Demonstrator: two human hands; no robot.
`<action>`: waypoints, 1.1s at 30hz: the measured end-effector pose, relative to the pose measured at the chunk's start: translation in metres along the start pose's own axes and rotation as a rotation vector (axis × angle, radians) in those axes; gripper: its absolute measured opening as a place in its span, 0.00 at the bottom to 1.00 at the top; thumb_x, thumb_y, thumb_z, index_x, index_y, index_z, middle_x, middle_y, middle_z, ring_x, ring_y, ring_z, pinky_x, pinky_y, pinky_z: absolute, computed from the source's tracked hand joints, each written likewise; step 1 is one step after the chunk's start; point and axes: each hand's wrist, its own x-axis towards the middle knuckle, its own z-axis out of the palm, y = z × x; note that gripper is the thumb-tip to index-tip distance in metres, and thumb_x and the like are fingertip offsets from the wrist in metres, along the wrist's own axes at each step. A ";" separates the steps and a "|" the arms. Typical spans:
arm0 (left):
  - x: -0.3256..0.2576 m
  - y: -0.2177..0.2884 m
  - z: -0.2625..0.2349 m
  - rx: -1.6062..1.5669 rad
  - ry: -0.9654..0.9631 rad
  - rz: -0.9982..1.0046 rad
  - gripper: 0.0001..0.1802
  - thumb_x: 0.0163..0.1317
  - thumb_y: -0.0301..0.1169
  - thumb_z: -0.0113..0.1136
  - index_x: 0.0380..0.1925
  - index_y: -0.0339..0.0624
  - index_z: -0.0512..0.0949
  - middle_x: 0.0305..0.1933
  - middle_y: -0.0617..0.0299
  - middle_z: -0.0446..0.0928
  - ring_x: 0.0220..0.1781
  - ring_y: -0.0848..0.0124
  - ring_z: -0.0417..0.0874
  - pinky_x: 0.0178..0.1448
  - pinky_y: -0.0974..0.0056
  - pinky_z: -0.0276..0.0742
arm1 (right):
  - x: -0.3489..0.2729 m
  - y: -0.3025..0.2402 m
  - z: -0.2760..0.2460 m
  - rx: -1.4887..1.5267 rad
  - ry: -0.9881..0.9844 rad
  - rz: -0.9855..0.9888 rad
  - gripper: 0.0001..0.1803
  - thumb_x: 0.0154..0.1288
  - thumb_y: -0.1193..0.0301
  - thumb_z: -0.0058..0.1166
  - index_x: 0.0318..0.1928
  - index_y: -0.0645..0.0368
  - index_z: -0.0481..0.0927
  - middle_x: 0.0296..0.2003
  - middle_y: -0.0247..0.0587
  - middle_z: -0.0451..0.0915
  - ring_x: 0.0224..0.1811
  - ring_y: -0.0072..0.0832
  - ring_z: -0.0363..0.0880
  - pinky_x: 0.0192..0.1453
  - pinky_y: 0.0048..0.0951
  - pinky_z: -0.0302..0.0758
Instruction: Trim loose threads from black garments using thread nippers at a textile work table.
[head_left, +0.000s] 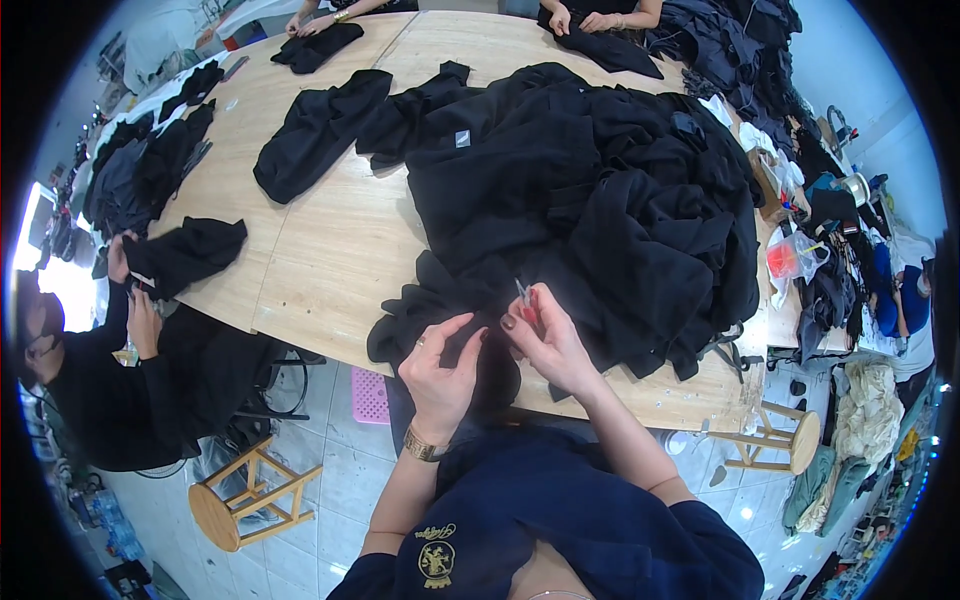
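My right hand (552,345) is closed around small thread snips (528,308) with red handles, their metal blades pointing up and away from me. Just left of it, my left hand (440,370) is curved, thumb and forefinger tips a little apart, with nothing visible between them. Both hands hover at the near edge of the table, over a black garment (455,290) that hangs partly off the edge. A large heap of black garments (640,220) lies right beyond my hands. A small pale label (462,139) shows on one of them.
Wooden table (330,260) bears another black piece (320,135). A seated co-worker (110,370) at left handles black cloth (195,255); two more people's hands work at the far edge. Wooden stools (235,510) stand left and right. A plastic cup (785,258) sits at right.
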 end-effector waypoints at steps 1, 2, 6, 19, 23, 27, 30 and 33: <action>0.000 0.000 0.000 0.001 0.013 0.010 0.12 0.48 0.20 0.68 0.35 0.37 0.81 0.31 0.56 0.81 0.31 0.64 0.83 0.35 0.67 0.76 | -0.001 -0.002 -0.002 0.000 0.000 0.000 0.12 0.67 0.67 0.54 0.36 0.60 0.67 0.24 0.33 0.71 0.22 0.16 0.70 0.26 0.21 0.66; 0.000 -0.001 0.001 0.002 0.026 0.021 0.11 0.48 0.21 0.68 0.33 0.37 0.80 0.31 0.56 0.81 0.30 0.63 0.82 0.35 0.67 0.76 | -0.002 -0.006 -0.003 -0.101 -0.017 0.016 0.13 0.67 0.64 0.53 0.35 0.60 0.67 0.21 0.34 0.70 0.22 0.18 0.70 0.25 0.23 0.66; 0.001 -0.005 0.003 0.001 0.068 0.104 0.09 0.50 0.22 0.68 0.32 0.38 0.80 0.28 0.59 0.80 0.27 0.67 0.79 0.32 0.66 0.72 | -0.006 -0.011 -0.009 -0.406 -0.046 -0.081 0.18 0.66 0.59 0.53 0.30 0.61 0.67 0.17 0.41 0.70 0.19 0.34 0.72 0.25 0.31 0.66; 0.001 -0.003 0.001 0.057 0.055 0.191 0.14 0.43 0.14 0.64 0.33 0.38 0.79 0.32 0.57 0.79 0.34 0.61 0.80 0.38 0.63 0.76 | -0.012 -0.026 -0.009 -0.756 -0.072 -0.263 0.17 0.60 0.60 0.57 0.25 0.59 0.71 0.18 0.40 0.71 0.19 0.38 0.73 0.24 0.32 0.66; 0.000 -0.003 0.001 0.054 0.049 0.194 0.14 0.43 0.14 0.63 0.33 0.37 0.79 0.32 0.57 0.79 0.35 0.61 0.80 0.38 0.63 0.76 | -0.011 -0.026 -0.007 -0.764 -0.070 -0.285 0.18 0.60 0.57 0.56 0.25 0.57 0.69 0.20 0.40 0.73 0.21 0.39 0.74 0.22 0.36 0.66; -0.001 -0.004 0.002 0.062 0.042 0.193 0.14 0.43 0.14 0.63 0.33 0.37 0.79 0.32 0.57 0.79 0.35 0.61 0.80 0.38 0.63 0.76 | -0.010 -0.024 -0.006 -0.783 -0.062 -0.297 0.18 0.60 0.58 0.57 0.25 0.58 0.69 0.20 0.40 0.73 0.21 0.39 0.75 0.22 0.35 0.66; 0.000 -0.005 0.003 0.062 0.045 0.185 0.14 0.44 0.14 0.63 0.33 0.38 0.79 0.32 0.57 0.79 0.34 0.61 0.80 0.38 0.63 0.76 | -0.010 -0.024 -0.006 -0.802 -0.027 -0.338 0.16 0.58 0.61 0.59 0.24 0.59 0.71 0.17 0.40 0.71 0.18 0.37 0.73 0.22 0.31 0.66; 0.001 -0.003 0.002 0.056 0.054 0.164 0.12 0.47 0.17 0.65 0.33 0.38 0.78 0.33 0.57 0.79 0.34 0.61 0.81 0.37 0.64 0.75 | -0.010 -0.026 -0.007 -0.764 -0.018 -0.301 0.16 0.59 0.61 0.59 0.24 0.59 0.71 0.17 0.40 0.71 0.18 0.37 0.72 0.22 0.31 0.66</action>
